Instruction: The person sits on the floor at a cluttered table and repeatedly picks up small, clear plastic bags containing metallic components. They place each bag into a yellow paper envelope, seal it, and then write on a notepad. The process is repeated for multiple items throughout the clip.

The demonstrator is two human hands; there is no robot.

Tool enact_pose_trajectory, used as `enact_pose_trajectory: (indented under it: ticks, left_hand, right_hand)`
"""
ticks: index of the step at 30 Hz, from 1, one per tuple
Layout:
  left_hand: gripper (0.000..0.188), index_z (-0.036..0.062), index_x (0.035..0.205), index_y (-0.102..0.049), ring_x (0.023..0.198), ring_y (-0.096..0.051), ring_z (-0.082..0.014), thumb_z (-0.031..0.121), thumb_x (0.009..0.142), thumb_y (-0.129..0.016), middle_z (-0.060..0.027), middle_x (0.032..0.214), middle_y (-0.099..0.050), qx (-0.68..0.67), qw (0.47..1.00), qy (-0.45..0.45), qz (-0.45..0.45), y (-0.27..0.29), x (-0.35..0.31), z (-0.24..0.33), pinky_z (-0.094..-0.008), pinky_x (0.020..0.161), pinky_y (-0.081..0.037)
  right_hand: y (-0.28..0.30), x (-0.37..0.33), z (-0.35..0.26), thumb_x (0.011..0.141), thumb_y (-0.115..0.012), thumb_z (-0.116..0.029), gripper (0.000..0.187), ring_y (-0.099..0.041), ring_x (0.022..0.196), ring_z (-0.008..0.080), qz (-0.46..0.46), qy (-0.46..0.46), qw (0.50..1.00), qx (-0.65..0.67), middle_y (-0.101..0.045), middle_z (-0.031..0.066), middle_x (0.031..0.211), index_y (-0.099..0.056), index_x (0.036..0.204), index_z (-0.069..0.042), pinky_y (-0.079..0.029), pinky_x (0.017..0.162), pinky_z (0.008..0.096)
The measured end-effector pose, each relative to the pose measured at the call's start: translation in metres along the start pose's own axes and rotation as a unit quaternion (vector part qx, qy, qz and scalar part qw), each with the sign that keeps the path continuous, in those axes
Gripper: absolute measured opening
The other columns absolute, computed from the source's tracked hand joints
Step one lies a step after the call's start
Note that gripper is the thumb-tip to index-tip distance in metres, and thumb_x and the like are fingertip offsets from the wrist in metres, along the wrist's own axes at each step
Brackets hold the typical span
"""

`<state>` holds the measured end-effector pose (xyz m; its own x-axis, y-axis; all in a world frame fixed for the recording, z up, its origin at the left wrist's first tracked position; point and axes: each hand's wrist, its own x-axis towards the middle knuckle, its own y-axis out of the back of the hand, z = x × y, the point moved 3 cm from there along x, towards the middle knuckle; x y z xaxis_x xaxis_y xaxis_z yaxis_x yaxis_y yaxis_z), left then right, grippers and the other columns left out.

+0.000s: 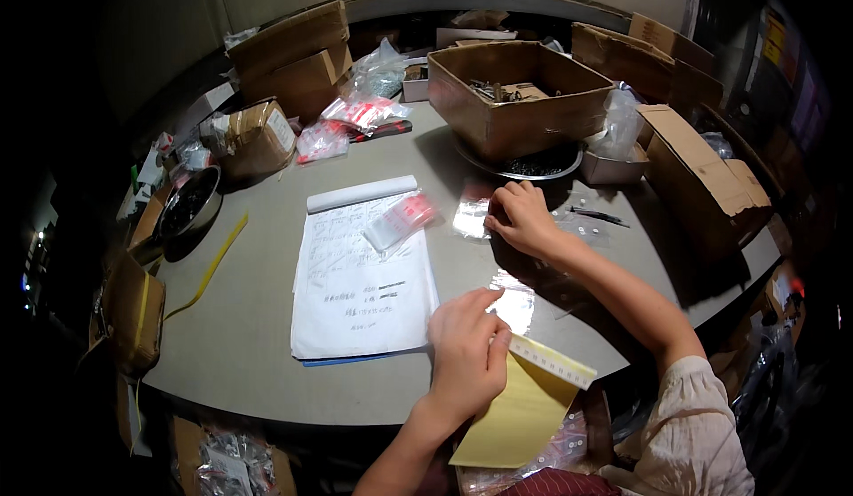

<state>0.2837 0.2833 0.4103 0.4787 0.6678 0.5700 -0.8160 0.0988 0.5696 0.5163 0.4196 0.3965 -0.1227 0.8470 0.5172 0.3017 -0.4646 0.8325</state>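
Note:
Near the table's front edge, my left hand is closed on the corner of a yellow sheet with a white strip of small round marks along its upper edge. The sheet slopes down over the table edge. By my left fingertips lies a shiny clear plastic bag. Farther off, my right hand has its fingers pinched together at the edge of another clear bag. What is between those fingertips is hidden. More clear bags lie under my right forearm, hard to make out.
Left of my hands lies a written notepad with a red-printed bag on it. Behind stand a large cardboard box on a metal bowl, and a red-handled tool. A yellow strap and another bowl are at left.

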Motion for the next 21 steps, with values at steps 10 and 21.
enact_pose_trajectory:
  ticks: [10, 21]
  left_hand:
    - [0.010, 0.0022, 0.095, -0.069, 0.140, -0.053, -0.0331, 0.010, 0.094, -0.063, -0.0161, 0.139, -0.065, -0.008, 0.991, -0.021, -0.133, -0.014, -0.008, -0.002, -0.0555, 0.119, -0.027]
    - [0.008, 0.0022, 0.094, -0.066, 0.135, -0.055, -0.0322, 0.009, 0.094, -0.062, -0.0142, 0.136, -0.066, 0.005, 0.991, -0.021, -0.131, -0.012, -0.005, -0.001, -0.0545, 0.119, -0.028]
  right_hand:
    - [0.040, -0.026, 0.009, 0.091, -0.070, -0.005, 0.020, -0.061, 0.112, 0.0356, -0.018, 0.079, 0.986, 0.148, -0.068, 0.0153, 0.116, -0.068, 0.111, -0.003, -0.050, 0.098, 0.0452]
    - [0.050, -0.078, -0.015, 0.092, -0.067, -0.022, 0.038, -0.061, 0.122, 0.0328, -0.055, 0.145, 0.988, 0.011, -0.068, 0.0147, 0.123, -0.064, 0.126, -0.006, -0.040, 0.115, 0.0481]
